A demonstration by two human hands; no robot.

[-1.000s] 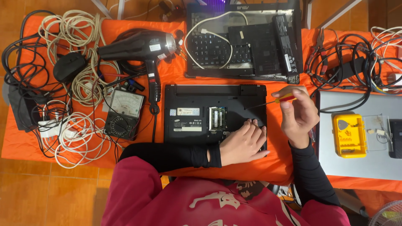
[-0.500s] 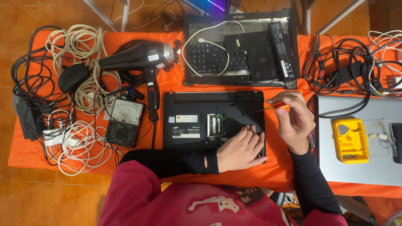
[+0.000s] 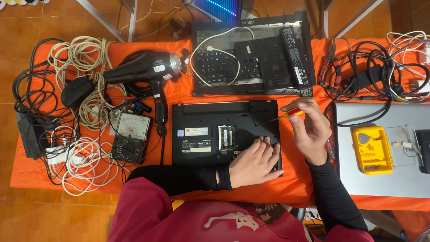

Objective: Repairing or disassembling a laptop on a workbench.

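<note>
An orange-covered table (image 3: 179, 96), cluttered with cables (image 3: 76, 58), stands on brown tiles (image 3: 40, 219).

two bare hands, left hand (image 3: 253, 162) and right hand (image 3: 309, 127) — no gloves, no rings or watch to be seen. close-fitting black long sleeves on both arms, left sleeve (image 3: 179, 178) ending in a snug cuff at the wrist, right sleeve (image 3: 333, 197) likewise tight to the forearm. over the torso a dark pink top (image 3: 188, 219) — printed with a pale cream figure across the front, slightly creased.
</note>
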